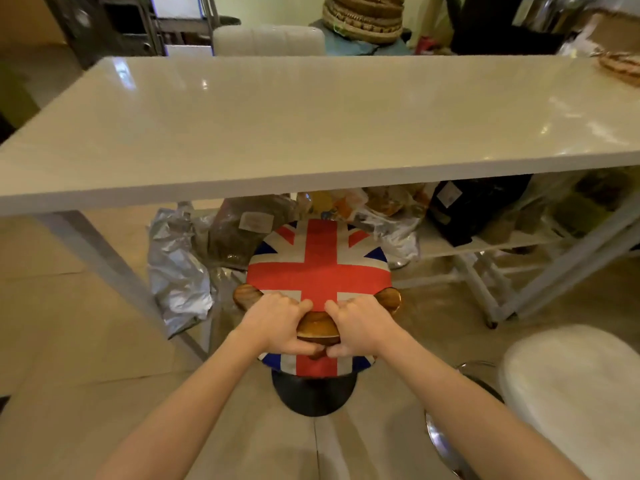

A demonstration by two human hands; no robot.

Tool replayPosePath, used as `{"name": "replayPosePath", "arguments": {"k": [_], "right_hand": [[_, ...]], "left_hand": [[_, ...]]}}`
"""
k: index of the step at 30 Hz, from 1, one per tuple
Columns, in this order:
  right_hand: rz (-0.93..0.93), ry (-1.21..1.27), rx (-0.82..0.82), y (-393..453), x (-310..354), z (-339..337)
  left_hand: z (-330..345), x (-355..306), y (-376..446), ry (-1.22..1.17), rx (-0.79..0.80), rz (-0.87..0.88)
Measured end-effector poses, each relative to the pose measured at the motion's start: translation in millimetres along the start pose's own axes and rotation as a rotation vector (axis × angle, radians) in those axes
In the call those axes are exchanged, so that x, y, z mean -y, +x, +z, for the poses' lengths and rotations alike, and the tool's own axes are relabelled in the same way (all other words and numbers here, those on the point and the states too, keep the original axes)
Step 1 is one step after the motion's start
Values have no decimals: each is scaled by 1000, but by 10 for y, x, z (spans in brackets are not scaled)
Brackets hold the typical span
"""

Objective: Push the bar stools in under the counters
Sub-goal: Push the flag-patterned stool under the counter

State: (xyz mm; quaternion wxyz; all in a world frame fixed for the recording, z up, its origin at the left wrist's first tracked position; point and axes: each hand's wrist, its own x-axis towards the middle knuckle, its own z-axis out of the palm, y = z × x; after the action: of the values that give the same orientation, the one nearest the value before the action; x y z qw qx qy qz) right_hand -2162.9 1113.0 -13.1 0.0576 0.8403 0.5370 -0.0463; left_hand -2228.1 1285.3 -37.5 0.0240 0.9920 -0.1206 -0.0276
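A bar stool with a red, white and blue flag-patterned seat and a wooden backrest stands in front of the white counter, its far edge just under the counter's front lip. My left hand and my right hand both grip the low wooden backrest at the stool's near side, thumbs underneath. The stool's black round base shows below my wrists. A second stool with a white seat and chrome base stands at the lower right, out from the counter.
Foil and plastic bags lie on the floor and on a low white shelf under the counter, right behind the flag stool. White counter legs slant down left and right. A white chair back stands beyond the counter.
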Motion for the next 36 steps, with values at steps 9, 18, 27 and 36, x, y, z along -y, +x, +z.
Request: {"name": "replayPosePath", "arguments": {"k": [9, 18, 27, 36], "right_hand": [[-141, -16, -1, -89, -401, 75], [-181, -3, -54, -82, -478, 139], [-75, 71, -76, -112, -317, 154], [259, 264, -341, -781, -363, 107]], "left_hand": [[-17, -397, 121, -9, -32, -174], [-77, -453, 143, -38, 2, -181], [-202, -432, 83, 167, 96, -141], [-322, -985, 427, -78, -137, -61]]}}
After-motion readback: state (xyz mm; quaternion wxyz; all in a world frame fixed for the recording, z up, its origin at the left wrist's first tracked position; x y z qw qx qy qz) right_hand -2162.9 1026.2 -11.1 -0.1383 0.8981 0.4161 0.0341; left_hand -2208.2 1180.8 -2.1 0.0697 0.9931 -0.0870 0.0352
